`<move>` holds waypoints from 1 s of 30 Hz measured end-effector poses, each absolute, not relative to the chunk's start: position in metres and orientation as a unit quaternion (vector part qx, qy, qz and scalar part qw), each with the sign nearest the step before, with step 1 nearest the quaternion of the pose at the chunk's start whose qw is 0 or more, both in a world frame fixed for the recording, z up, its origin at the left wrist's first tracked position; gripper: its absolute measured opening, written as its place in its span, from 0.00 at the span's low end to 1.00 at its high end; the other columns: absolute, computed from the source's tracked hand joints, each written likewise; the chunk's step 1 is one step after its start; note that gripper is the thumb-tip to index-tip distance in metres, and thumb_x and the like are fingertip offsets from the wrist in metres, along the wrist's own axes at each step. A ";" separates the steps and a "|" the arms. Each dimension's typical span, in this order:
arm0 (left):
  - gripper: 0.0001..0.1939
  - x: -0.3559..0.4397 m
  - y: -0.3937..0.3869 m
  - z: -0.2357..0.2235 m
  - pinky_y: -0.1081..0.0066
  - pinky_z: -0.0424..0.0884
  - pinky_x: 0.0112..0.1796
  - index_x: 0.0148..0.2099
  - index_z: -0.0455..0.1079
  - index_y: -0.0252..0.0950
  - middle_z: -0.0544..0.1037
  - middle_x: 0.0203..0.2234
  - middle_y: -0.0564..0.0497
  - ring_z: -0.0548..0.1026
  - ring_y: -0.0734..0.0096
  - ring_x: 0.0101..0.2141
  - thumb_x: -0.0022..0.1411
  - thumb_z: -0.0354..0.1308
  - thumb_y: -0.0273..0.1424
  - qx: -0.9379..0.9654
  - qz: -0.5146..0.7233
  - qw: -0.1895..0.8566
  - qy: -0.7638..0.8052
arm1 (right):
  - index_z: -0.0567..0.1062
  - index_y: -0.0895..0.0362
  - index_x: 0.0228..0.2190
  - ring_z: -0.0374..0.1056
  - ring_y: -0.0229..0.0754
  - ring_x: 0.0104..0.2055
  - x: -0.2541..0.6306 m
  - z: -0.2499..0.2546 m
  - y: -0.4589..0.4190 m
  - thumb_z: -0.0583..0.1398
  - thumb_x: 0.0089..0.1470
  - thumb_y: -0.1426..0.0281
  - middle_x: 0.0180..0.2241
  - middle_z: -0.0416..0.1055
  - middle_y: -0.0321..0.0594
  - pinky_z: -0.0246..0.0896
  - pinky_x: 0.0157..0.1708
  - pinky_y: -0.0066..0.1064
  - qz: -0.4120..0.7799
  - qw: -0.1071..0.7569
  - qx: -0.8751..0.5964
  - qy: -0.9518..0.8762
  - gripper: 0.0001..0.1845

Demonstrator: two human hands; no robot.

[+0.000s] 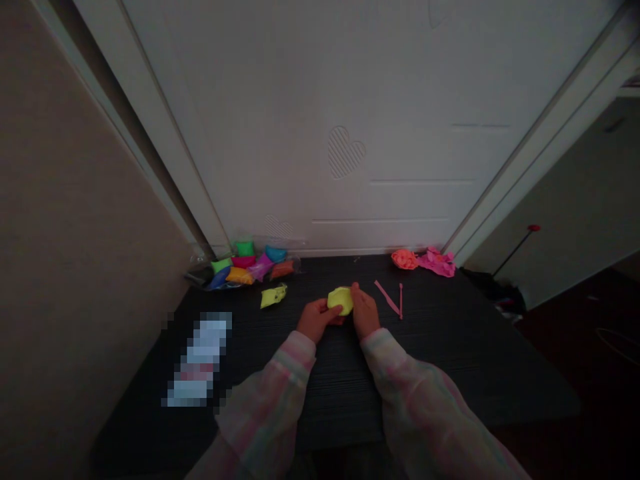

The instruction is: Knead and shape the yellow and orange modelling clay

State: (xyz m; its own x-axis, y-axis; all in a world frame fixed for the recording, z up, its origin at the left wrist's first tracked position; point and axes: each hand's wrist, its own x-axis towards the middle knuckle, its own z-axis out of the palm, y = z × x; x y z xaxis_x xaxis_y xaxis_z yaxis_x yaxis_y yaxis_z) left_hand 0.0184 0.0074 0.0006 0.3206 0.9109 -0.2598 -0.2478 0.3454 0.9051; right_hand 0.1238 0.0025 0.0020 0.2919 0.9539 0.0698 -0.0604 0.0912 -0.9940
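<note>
A flattened lump of yellow modelling clay [340, 300] is between my hands, above the middle of the dark table. My left hand [315, 321] grips its left side, with the thumb across the lower front. My right hand [367, 314] presses along the right edge, its fingers close together. Parts of the fingers behind and under the clay are hidden. To the left lies a yellow clay packet [273, 296], crumpled at its right end. Two thin pink modelling tools [388, 298] rest to the right of my right hand, meeting in a V.
A clear bag holds several coloured clay packets [241, 275] at the back left. Orange clay [404, 259] and a crumpled pink piece [437, 262] sit at the back right. A blurred-out light rectangle [200, 360] lies at left. Behind the table [450, 360] stands a white door [280, 133].
</note>
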 end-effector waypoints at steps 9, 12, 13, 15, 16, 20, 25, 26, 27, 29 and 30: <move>0.13 0.017 0.008 0.001 0.73 0.67 0.25 0.28 0.67 0.28 0.73 0.19 0.50 0.70 0.76 0.19 0.36 0.60 0.29 0.406 0.412 0.703 0.414 | 0.70 0.58 0.25 0.62 0.37 0.26 0.127 0.004 0.002 0.58 0.34 0.63 0.23 0.68 0.36 0.57 0.26 0.28 0.383 0.562 -0.545 -0.491 0.13; 0.13 0.018 0.007 0.001 0.74 0.67 0.24 0.28 0.67 0.28 0.73 0.20 0.49 0.70 0.76 0.19 0.36 0.60 0.29 0.410 0.409 0.701 0.415 | 0.70 0.58 0.22 0.61 0.36 0.23 0.126 0.001 0.002 0.55 0.38 0.61 0.20 0.67 0.35 0.55 0.23 0.27 0.349 0.564 -0.563 -0.492 0.13; 0.13 0.018 0.007 0.001 0.74 0.67 0.24 0.28 0.67 0.28 0.73 0.20 0.49 0.69 0.76 0.19 0.36 0.60 0.29 0.411 0.407 0.702 0.416 | 0.69 0.58 0.21 0.60 0.35 0.22 0.126 0.001 0.002 0.53 0.39 0.60 0.19 0.67 0.35 0.54 0.22 0.26 0.341 0.566 -0.568 -0.491 0.14; 0.13 0.018 0.007 0.001 0.74 0.67 0.24 0.29 0.67 0.28 0.73 0.20 0.49 0.69 0.77 0.19 0.36 0.60 0.28 0.413 0.404 0.703 0.416 | 0.69 0.59 0.19 0.59 0.35 0.20 0.126 0.001 0.002 0.51 0.41 0.57 0.17 0.66 0.35 0.53 0.20 0.26 0.342 0.578 -0.569 -0.474 0.17; 0.13 0.018 0.007 0.001 0.74 0.67 0.24 0.29 0.67 0.28 0.73 0.20 0.48 0.69 0.77 0.19 0.36 0.60 0.28 0.413 0.402 0.704 0.415 | 0.69 0.59 0.19 0.59 0.35 0.20 0.126 0.001 0.002 0.49 0.42 0.57 0.17 0.66 0.35 0.53 0.19 0.26 0.352 0.588 -0.566 -0.460 0.19; 0.13 0.018 0.009 -0.002 0.74 0.68 0.24 0.30 0.67 0.28 0.73 0.21 0.49 0.70 0.76 0.20 0.37 0.60 0.27 0.391 0.421 0.704 0.418 | 0.69 0.59 0.22 0.62 0.37 0.24 0.127 0.003 0.003 0.47 0.43 0.56 0.20 0.68 0.37 0.56 0.24 0.27 0.406 0.609 -0.528 -0.432 0.21; 0.12 0.016 0.013 -0.002 0.75 0.69 0.26 0.30 0.66 0.30 0.72 0.23 0.50 0.70 0.75 0.25 0.38 0.59 0.26 0.336 0.500 0.674 0.427 | 0.67 0.57 0.24 0.62 0.36 0.25 0.125 -0.001 0.005 0.58 0.33 0.63 0.22 0.67 0.34 0.56 0.26 0.27 0.423 0.589 -0.506 -0.467 0.12; 0.12 0.016 0.013 -0.001 0.75 0.69 0.26 0.31 0.65 0.30 0.72 0.24 0.50 0.70 0.75 0.25 0.38 0.59 0.26 0.329 0.506 0.672 0.429 | 0.67 0.57 0.23 0.62 0.35 0.24 0.124 -0.002 0.006 0.59 0.32 0.64 0.22 0.66 0.34 0.57 0.25 0.27 0.425 0.589 -0.504 -0.467 0.12; 0.12 0.015 0.013 -0.001 0.75 0.69 0.25 0.31 0.65 0.30 0.72 0.24 0.50 0.70 0.75 0.26 0.39 0.58 0.26 0.325 0.508 0.671 0.431 | 0.66 0.57 0.23 0.62 0.35 0.24 0.123 -0.002 0.006 0.59 0.32 0.65 0.22 0.66 0.33 0.57 0.25 0.27 0.425 0.591 -0.504 -0.465 0.12; 0.13 0.015 0.012 0.001 0.75 0.69 0.25 0.31 0.65 0.30 0.72 0.25 0.49 0.70 0.74 0.26 0.39 0.58 0.26 0.327 0.505 0.671 0.434 | 0.66 0.57 0.23 0.62 0.35 0.24 0.123 -0.002 0.005 0.59 0.32 0.65 0.21 0.66 0.33 0.57 0.24 0.27 0.418 0.592 -0.513 -0.460 0.12; 0.13 0.015 0.012 0.001 0.75 0.70 0.25 0.31 0.65 0.29 0.72 0.26 0.48 0.70 0.73 0.26 0.39 0.58 0.27 0.332 0.502 0.670 0.435 | 0.66 0.57 0.22 0.62 0.36 0.23 0.123 -0.002 0.004 0.59 0.33 0.64 0.20 0.66 0.34 0.57 0.24 0.27 0.411 0.592 -0.520 -0.458 0.11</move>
